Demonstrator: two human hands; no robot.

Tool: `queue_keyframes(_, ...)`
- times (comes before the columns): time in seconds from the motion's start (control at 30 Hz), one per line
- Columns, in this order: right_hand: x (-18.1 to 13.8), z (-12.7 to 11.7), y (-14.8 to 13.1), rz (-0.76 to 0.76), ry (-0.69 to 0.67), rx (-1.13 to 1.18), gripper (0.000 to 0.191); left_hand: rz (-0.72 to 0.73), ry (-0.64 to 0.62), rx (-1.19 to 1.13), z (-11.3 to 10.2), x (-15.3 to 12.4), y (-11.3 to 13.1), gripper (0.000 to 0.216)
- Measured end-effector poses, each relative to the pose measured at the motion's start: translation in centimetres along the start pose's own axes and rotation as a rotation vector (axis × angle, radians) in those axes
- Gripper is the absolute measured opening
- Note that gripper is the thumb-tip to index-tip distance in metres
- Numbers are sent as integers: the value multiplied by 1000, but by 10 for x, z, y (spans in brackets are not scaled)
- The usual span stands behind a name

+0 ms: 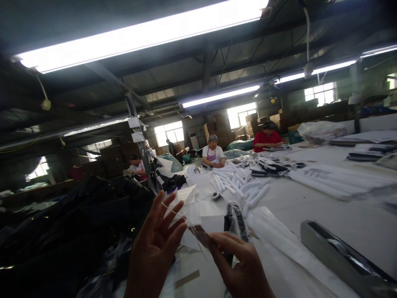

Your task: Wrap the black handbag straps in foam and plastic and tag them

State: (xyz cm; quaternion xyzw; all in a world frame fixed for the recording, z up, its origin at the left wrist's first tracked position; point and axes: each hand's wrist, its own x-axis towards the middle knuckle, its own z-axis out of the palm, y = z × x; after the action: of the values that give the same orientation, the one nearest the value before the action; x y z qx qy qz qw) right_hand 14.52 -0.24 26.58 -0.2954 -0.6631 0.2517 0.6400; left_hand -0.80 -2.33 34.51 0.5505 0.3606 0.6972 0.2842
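Observation:
My left hand is raised with its palm toward me and its fingers loosely curled. A thin white cord runs across its fingers and past the thumb tip, then slants down to the right. My right hand pinches a small flat brownish-grey tag between thumb and forefinger, close to the cord. Whether cord and tag are joined I cannot tell. Just beyond the right hand lies a black item in clear plastic wrap.
A grey tape dispenser stands at right. White rolled pieces, a tape roll and plastic sleeves cover the white table. Dark material is heaped at left, beside a post. Several people sit farther off.

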Motion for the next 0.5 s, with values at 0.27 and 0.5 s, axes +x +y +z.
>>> queue_keyframes(0.27,-11,3,6,211,-180,409,60,9,-17,-3,7,-2,-7,78)
queue_keyframes(0.5,-1,10,3,70,-125,42,76,-76,-18,-66,22,-10,-3,60)
